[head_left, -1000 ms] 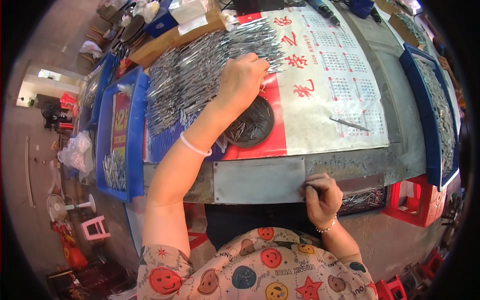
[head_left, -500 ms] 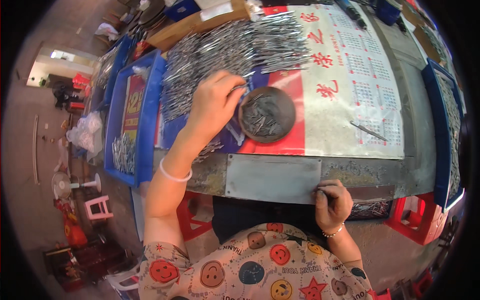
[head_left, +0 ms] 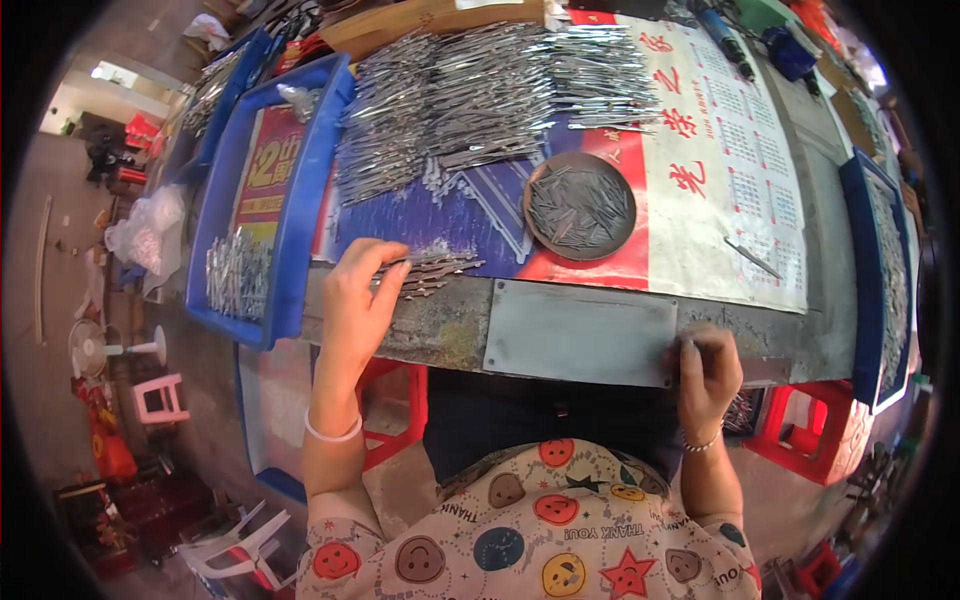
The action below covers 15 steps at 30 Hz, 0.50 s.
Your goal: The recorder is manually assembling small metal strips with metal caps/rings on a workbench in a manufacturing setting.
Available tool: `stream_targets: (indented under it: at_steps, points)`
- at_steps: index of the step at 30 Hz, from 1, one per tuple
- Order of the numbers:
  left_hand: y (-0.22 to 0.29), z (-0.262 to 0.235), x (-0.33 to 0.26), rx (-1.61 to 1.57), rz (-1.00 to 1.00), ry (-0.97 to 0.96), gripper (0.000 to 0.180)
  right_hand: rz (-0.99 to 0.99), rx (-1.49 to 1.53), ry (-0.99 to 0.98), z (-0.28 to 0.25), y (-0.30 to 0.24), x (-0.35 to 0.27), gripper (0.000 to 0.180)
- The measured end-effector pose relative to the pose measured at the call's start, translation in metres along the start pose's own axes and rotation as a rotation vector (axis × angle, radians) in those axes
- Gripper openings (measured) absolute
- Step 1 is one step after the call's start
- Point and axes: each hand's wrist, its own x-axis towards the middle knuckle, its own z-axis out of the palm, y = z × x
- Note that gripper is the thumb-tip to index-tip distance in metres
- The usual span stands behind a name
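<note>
Currently holding left hand [head_left: 352, 302], thumb and forefinger bent, at small rod pile [head_left: 437, 275] near bench [head_left: 447, 342] edge, apparently for short reach, and right hand [head_left: 712, 372], fingers curled, beside grey plate [head_left: 580, 335], contents of either impossible to tell.

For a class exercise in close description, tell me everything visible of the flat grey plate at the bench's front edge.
The plate is a flat, pale grey rectangle, apparently metal, with a smudged surface and small dark spots, perhaps fasteners, near its corners. It lies along the front edge of the bench, nearer than the printed sheet. The right hand is at its right end; blur hides whether they touch.
</note>
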Motion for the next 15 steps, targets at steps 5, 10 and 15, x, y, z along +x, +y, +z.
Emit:
stream_targets:
  at_steps: [5, 10, 15]
  points:
    - [0.014, 0.002, -0.022, -0.028, 0.042, 0.034, 0.013, -0.070, -0.139, -0.150, -0.014, -0.021, 0.080, 0.016]
    - [0.017, 0.005, -0.049, -0.069, 0.043, 0.053, 0.013, -0.177, -0.268, -0.241, 0.002, 0.009, 0.182, 0.030]
    - [0.012, 0.000, -0.064, -0.095, 0.000, 0.077, 0.014, -0.128, -0.433, -0.206, 0.022, 0.049, 0.239, 0.040]
